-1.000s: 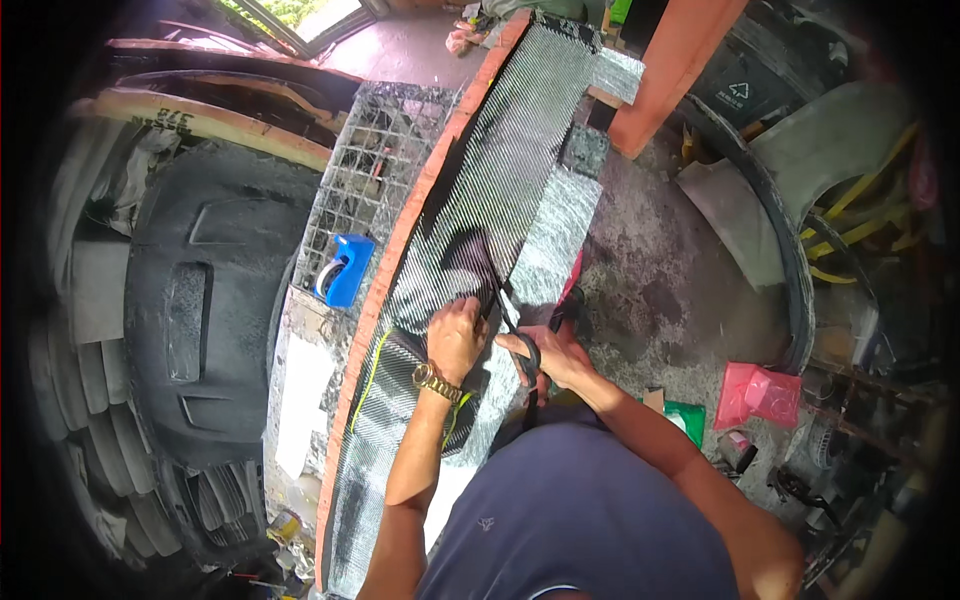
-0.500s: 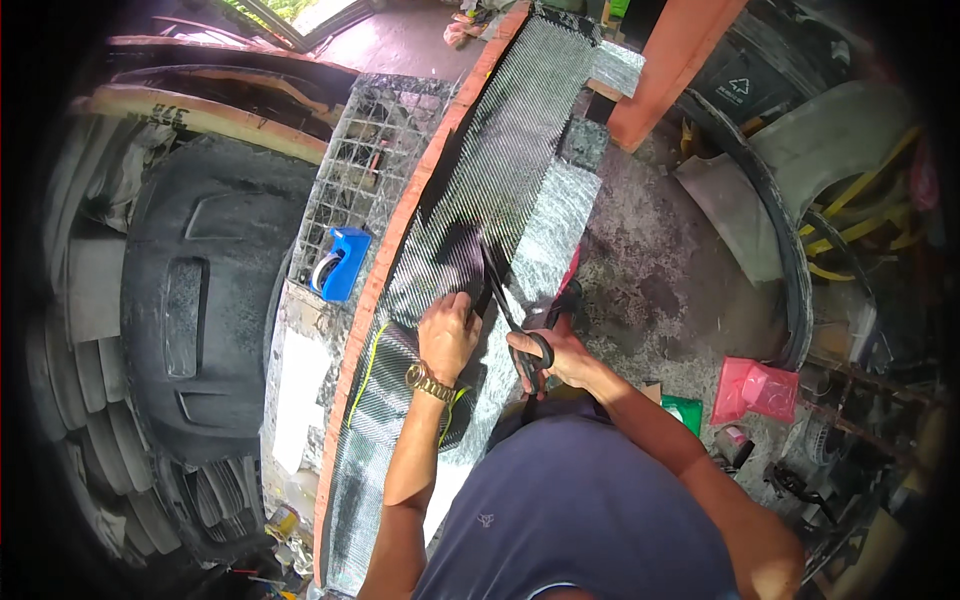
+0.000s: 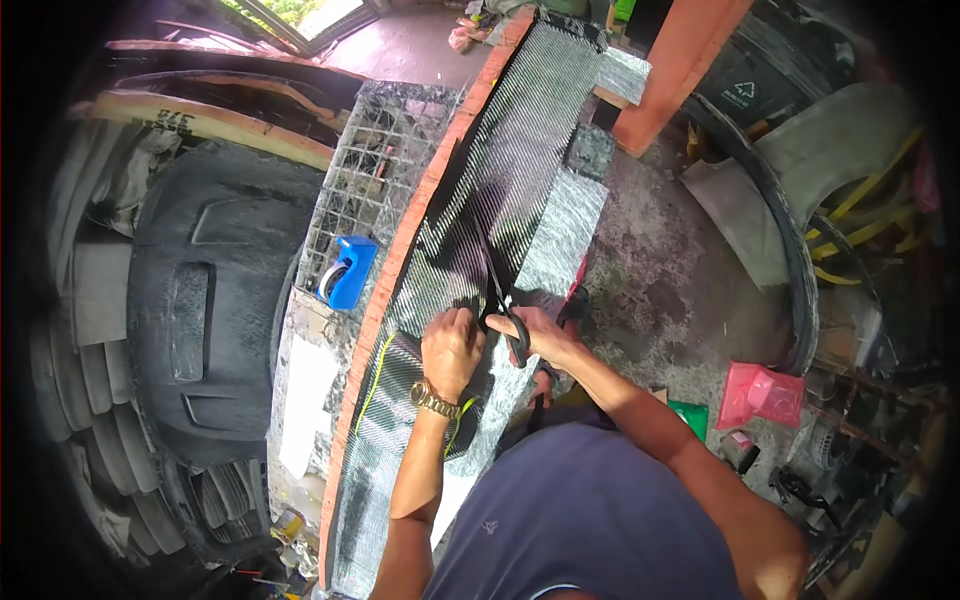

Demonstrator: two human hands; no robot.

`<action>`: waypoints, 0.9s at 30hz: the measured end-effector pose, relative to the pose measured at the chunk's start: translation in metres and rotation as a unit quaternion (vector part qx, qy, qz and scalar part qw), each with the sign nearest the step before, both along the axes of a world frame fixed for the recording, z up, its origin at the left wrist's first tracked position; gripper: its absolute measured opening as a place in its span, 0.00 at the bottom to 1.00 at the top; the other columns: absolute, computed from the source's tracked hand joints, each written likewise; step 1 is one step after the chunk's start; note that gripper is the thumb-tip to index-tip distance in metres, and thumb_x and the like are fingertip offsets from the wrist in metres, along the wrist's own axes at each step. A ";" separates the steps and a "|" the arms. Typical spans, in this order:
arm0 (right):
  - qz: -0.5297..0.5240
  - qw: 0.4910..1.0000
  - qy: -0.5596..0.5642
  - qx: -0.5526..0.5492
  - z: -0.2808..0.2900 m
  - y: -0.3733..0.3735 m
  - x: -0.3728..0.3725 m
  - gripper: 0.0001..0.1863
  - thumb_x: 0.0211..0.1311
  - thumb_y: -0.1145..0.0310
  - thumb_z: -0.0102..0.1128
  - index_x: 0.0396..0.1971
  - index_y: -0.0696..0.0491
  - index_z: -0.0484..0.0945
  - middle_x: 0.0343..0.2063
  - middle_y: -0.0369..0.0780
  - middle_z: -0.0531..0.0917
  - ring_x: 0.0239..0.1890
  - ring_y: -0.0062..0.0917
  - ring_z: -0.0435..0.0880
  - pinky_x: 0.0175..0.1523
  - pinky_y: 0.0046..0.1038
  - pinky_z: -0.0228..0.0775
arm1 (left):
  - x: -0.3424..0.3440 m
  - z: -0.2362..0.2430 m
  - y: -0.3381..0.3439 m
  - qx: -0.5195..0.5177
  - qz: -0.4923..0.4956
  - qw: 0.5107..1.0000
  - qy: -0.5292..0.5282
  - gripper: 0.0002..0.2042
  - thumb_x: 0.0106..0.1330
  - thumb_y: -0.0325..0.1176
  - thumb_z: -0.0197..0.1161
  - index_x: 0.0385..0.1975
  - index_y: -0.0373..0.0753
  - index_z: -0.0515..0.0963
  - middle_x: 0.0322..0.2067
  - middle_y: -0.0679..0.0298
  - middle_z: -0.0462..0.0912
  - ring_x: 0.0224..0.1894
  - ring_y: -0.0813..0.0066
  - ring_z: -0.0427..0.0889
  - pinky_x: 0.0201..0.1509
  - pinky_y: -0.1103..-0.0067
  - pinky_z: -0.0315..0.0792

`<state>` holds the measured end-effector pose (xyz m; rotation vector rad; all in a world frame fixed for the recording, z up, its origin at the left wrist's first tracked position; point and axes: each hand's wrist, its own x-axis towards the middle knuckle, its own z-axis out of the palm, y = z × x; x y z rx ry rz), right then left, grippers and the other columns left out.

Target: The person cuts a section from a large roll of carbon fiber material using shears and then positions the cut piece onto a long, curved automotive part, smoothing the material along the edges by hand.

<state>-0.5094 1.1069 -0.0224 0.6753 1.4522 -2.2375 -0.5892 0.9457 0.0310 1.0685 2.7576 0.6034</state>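
A long strip of dark, shiny woven cloth (image 3: pixel 535 110), looking like carbon fibre fabric, lies along a narrow bench. My right hand (image 3: pixel 538 334) grips black-handled scissors (image 3: pixel 494 262), their long blades pointing away from me over the cloth. My left hand (image 3: pixel 452 350), a metal watch (image 3: pixel 436 400) on its wrist, has its fingers curled and pinched at the cloth just left of the scissors. Whatever fold or edge sits between those fingers is hidden. Below that hand lies a folded piece of the same weave with a yellow-green edge (image 3: pixel 374 385).
An orange-red edge (image 3: pixel 412 222) runs along the bench's left side. Left of it are a blue tape dispenser (image 3: pixel 352 272), a wire grid (image 3: pixel 375 165) and a black hood-shaped panel (image 3: pixel 225 290). An orange post (image 3: pixel 675 75) stands far right; a pink package (image 3: pixel 762 393) lies on the floor.
My right hand and the scissors have moved left and slightly forward, closer to my left hand. My left hand stays at nearly the same spot on the cloth. The whole view has shifted slightly.
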 end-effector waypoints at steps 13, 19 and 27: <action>-0.040 0.999 0.000 -0.017 -0.004 -0.003 0.004 0.24 0.58 0.49 0.71 0.23 0.53 0.70 0.14 0.34 0.74 0.11 0.19 0.74 0.16 0.23 0.65 | -0.003 -0.002 0.001 -0.004 -0.011 1.000 0.005 0.10 0.51 0.29 0.66 0.28 0.38 0.70 0.27 0.57 0.75 0.34 0.55 0.77 0.38 0.63 0.71; 0.017 0.997 -0.013 -0.072 0.012 0.008 0.010 0.28 0.59 0.39 0.64 0.21 0.51 0.71 0.14 0.34 0.73 0.14 0.20 0.77 0.18 0.24 0.67 | -0.002 0.002 -0.002 0.024 0.006 1.000 0.007 0.09 0.51 0.27 0.65 0.26 0.37 0.69 0.26 0.56 0.74 0.33 0.54 0.76 0.36 0.63 0.71; 0.044 0.997 0.001 -0.057 0.010 0.022 -0.007 0.29 0.60 0.37 0.62 0.22 0.50 0.71 0.14 0.35 0.74 0.16 0.22 0.78 0.19 0.24 0.65 | -0.002 0.005 -0.007 0.057 0.017 0.998 0.010 0.09 0.51 0.25 0.64 0.24 0.36 0.68 0.24 0.56 0.73 0.31 0.54 0.75 0.35 0.63 0.70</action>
